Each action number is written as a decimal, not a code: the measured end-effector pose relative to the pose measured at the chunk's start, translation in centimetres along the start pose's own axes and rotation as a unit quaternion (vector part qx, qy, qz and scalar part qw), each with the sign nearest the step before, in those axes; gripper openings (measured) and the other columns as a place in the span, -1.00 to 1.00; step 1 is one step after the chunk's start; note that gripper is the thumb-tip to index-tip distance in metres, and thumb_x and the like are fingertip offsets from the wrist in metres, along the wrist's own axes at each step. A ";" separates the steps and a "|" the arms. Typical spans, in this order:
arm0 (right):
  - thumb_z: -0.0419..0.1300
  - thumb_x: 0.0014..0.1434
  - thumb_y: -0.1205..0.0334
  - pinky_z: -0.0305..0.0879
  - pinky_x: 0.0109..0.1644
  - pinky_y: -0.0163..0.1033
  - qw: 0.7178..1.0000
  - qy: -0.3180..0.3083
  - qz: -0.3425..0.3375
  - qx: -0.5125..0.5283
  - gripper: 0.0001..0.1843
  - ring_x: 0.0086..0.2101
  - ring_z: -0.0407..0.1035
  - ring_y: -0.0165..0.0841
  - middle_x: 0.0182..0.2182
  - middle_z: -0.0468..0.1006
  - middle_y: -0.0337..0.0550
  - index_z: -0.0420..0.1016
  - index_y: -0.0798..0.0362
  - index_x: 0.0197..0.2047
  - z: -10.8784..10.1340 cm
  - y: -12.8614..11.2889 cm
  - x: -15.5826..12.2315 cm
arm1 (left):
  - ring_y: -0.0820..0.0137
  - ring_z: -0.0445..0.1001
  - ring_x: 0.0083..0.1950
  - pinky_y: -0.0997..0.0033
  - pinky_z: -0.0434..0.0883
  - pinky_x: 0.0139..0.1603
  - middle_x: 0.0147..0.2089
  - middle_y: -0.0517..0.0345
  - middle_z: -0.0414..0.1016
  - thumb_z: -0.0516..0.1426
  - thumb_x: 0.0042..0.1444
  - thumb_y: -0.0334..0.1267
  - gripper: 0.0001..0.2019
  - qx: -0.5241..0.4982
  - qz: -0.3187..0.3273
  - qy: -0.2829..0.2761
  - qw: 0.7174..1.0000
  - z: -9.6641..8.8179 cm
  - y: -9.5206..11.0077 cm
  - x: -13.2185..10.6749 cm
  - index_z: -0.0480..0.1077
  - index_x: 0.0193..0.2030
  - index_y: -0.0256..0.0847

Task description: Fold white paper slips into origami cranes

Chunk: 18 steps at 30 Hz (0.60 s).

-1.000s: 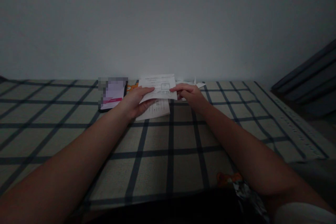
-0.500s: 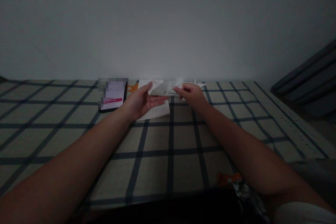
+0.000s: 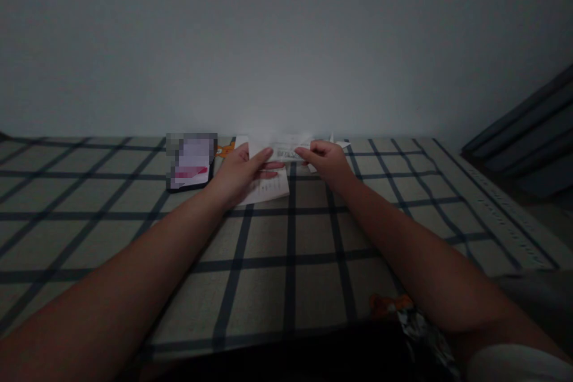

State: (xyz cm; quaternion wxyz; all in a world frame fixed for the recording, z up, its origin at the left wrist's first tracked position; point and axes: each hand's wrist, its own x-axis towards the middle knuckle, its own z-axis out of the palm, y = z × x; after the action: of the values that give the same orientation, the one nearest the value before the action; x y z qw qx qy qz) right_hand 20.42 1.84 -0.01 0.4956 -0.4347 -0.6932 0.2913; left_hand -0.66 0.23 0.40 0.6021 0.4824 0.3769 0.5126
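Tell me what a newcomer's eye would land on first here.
First, at the far middle of the checked cloth, the left hand and the right hand pinch a printed paper between them, above another sheet lying flat. Just left of them a phone glows, the brightest thing in the dim scene. A crinkled orange wrapper lies at the near edge, on the right.

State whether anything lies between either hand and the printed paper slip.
Nothing visible does. The left hand and right hand each pinch an end of the slip, above another sheet.
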 end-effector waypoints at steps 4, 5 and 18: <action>0.33 0.10 -0.03 0.21 -0.28 -0.23 0.998 0.007 0.041 0.043 -0.65 -0.42 0.29 -0.39 -0.53 0.43 -0.27 0.44 0.04 -0.51 0.2 0.6 0.3 | 0.29 0.66 -0.07 0.40 0.59 -0.12 0.16 -0.14 0.58 0.31 0.14 -0.35 -0.64 -0.009 -0.007 -0.031 0.999 -0.2 -0.3 0.2 0.46 0.09 -0.24; 0.35 0.07 -0.02 0.24 -0.26 -0.23 0.996 0.013 0.054 0.063 -0.68 -0.41 0.31 -0.39 -0.51 0.45 -0.27 0.45 0.04 -0.49 0.4 0.8 0.4 | 0.29 0.65 -0.04 0.40 0.59 -0.09 0.18 -0.15 0.56 0.31 0.13 -0.37 -0.62 -0.012 -0.011 -0.036 0.999 -0.3 -0.4 0.2 0.46 0.10 -0.25; 0.42 -0.07 0.07 0.45 -0.11 -0.19 0.953 0.008 0.119 0.279 -0.44 -0.26 0.48 -0.36 -0.27 0.58 -0.21 0.40 0.00 -0.01 0.8 1.0 0.8 | 0.23 0.61 0.05 0.34 0.55 0.01 0.23 -0.16 0.53 0.32 0.07 -0.42 -0.56 -0.005 -0.039 -0.043 0.998 -0.2 -0.3 -0.3 0.49 0.12 -0.25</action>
State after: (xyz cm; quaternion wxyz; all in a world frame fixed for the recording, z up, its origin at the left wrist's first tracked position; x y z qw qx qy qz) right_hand 19.84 3.05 -0.80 0.5646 -0.3610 -0.5233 0.5264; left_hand -0.78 0.01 0.05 0.6399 0.4859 0.3663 0.4694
